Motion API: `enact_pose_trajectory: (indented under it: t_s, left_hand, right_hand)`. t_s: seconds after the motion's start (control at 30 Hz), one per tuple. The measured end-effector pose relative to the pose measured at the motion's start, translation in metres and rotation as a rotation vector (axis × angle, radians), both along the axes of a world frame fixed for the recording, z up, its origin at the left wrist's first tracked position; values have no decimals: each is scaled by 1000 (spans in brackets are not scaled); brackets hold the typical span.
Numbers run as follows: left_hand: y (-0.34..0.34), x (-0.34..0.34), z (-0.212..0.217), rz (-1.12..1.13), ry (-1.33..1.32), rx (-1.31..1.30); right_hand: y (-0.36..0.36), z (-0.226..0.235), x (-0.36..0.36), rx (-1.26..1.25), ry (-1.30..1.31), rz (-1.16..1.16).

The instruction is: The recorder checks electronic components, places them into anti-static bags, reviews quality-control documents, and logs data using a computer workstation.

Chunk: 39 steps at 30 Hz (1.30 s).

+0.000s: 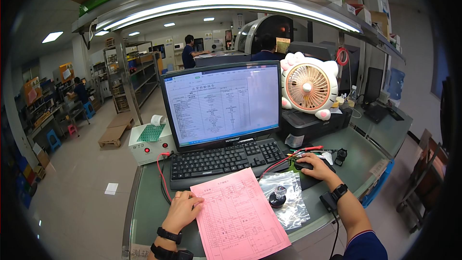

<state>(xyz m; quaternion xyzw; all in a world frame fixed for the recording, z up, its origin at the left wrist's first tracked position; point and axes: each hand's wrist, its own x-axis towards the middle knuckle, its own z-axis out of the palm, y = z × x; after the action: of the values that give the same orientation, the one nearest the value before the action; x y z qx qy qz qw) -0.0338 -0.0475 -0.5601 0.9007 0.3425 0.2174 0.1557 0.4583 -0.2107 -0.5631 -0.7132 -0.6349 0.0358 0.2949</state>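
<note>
My left hand (182, 210) rests on the grey desk (144, 207), fingers loosely curled, touching the left edge of a pink printed form (238, 216). My right hand (315, 164) lies over a black mouse (303, 165) on a dark pad. Between the hands sit a black keyboard (224, 159) and a monitor (222, 103) showing a spreadsheet. A clear plastic bag (287, 197) with a small black round part (277, 197) on it lies right of the form. Red test leads (288, 158) run toward the mouse.
A white test box (150, 142) with a green board on top stands left of the monitor. A pink and white desk fan (309, 86) sits on a black printer (315, 121). Shelving, pallets and several seated or standing people fill the room behind.
</note>
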Motion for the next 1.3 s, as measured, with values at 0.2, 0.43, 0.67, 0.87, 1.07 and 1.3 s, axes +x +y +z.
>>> enact_pose_trajectory:
  t_s: [0.2, 0.43, 0.67, 0.87, 1.07, 1.3]
  left_hand:
    - [-2, -1, -1, 0, -6, 6]
    - [0, 3, 4, 0, -2, 0]
    - [1, 3, 4, 2, -8, 18]
    - [0, 0, 1, -8, -33, 59]
    - [-1, 1, 3, -12, -21, 6]
    - [-1, 2, 2, -20, -13, 12]
  right_hand:
    - [-2, 4, -4, 55, 48, 35]
    - [18, 36, -34, 221, 239, 29]
    - [103, 51, -81, -50, 536, 462]
    - [155, 47, -94, -141, 384, 435]
    - [183, 35, -96, -192, 98, 374]
    - [177, 31, -84, -84, 299, 371]
